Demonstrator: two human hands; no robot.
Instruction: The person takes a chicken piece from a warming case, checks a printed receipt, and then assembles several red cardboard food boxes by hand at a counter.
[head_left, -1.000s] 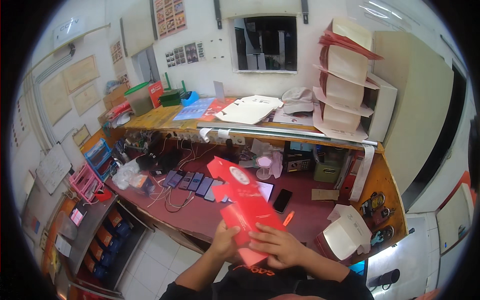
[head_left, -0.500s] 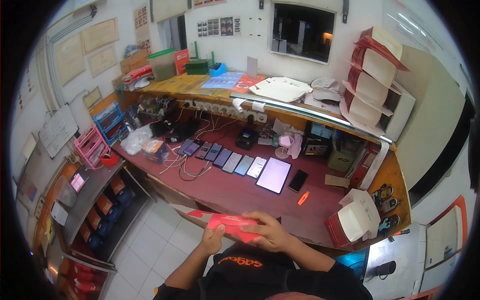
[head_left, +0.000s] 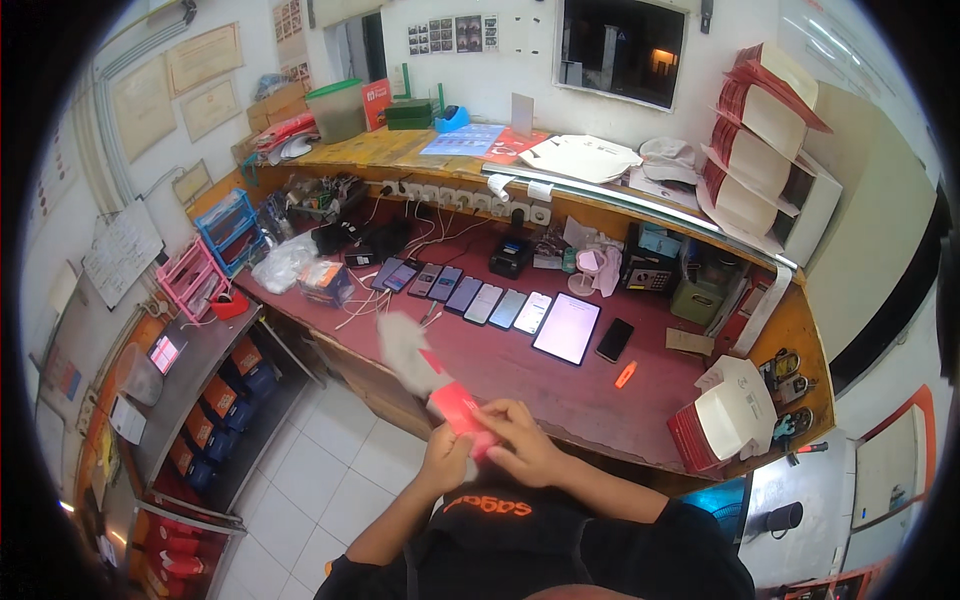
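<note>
We have the left hand (head_left: 446, 460) clamped on the near end of a red-and-pale card piece (head_left: 457, 404), thumb over the red panel, while the right hand (head_left: 522, 446) grips it from the other side; this two-sided hold probably steadies the thin card. We hold it close to our body, by the near edge of the counter (head_left: 500, 378), perhaps because phones (head_left: 463, 295) and a tablet (head_left: 567, 328) occupy the surface beyond. The card looks bright red near our fingers, pale and blurred at its far end, where we cannot tell its exact shape.
</note>
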